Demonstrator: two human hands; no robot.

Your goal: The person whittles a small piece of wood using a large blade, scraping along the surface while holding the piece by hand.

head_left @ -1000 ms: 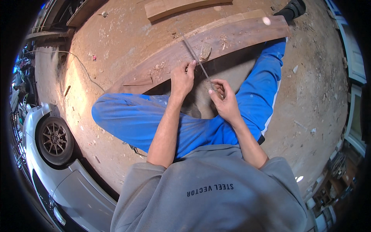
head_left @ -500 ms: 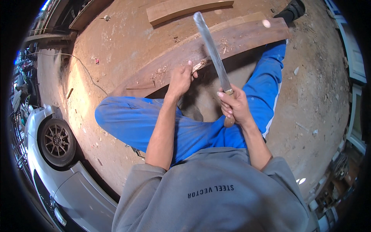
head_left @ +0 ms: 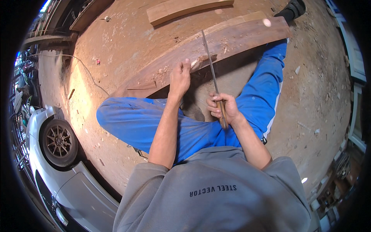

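Note:
My right hand (head_left: 225,108) is wrapped round the wooden handle of a machete (head_left: 210,58). Its long, narrow blade points away from me, edge-on, and crosses over a splintered piece of wood (head_left: 201,62). My left hand (head_left: 180,79) is closed on the near end of that piece, thumb upward. Whether the piece is loose or part of the board behind it, I cannot tell. That long curved brown board (head_left: 243,40) lies across in front of my legs, with wood shavings (head_left: 226,48) scattered on top.
A second curved timber (head_left: 185,11) lies on the dusty ground beyond the board. At left stands a silver car (head_left: 77,193). A thin cable (head_left: 87,69) runs over the ground. My blue-trousered legs (head_left: 127,120) spread either side, the right foot near the board's far end.
The machete has come down and turned, from showing its broad flat side to showing its thin edge. My right hand has shifted slightly left and nearer me; the left hand has moved little.

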